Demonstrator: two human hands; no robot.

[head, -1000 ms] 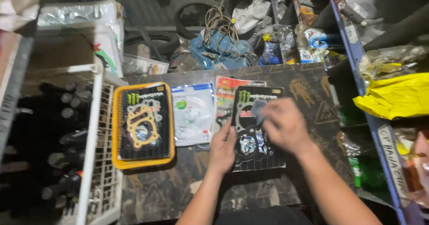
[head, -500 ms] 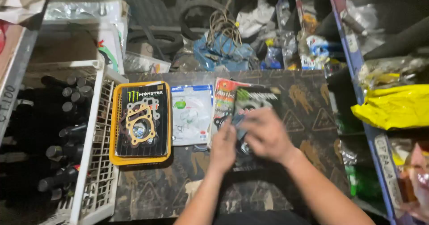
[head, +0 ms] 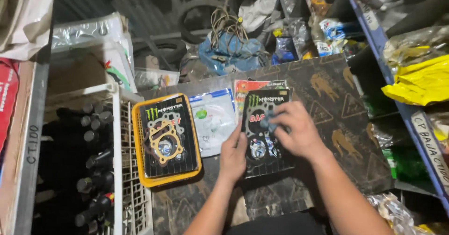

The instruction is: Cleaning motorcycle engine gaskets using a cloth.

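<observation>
While hands [head: 299, 134] press black packet [head: 262, 137], right edge free.

The black gasket pack [head: 264, 132] at the centre of the frame is glossy plastic film over card, catching highlights. A small blue cloth [head: 268, 121], soft and matt, sits under the fingers [head: 285, 116] of the right hand [head: 294, 132]. The yellow-edged gasket pack [head: 166, 139] left of centre has the same shiny wrap. The counter [head: 341, 109] is dull, worn, printed board. At the right edge, a yellow plastic bag [head: 421, 81] looks crinkled and glossy.
</observation>
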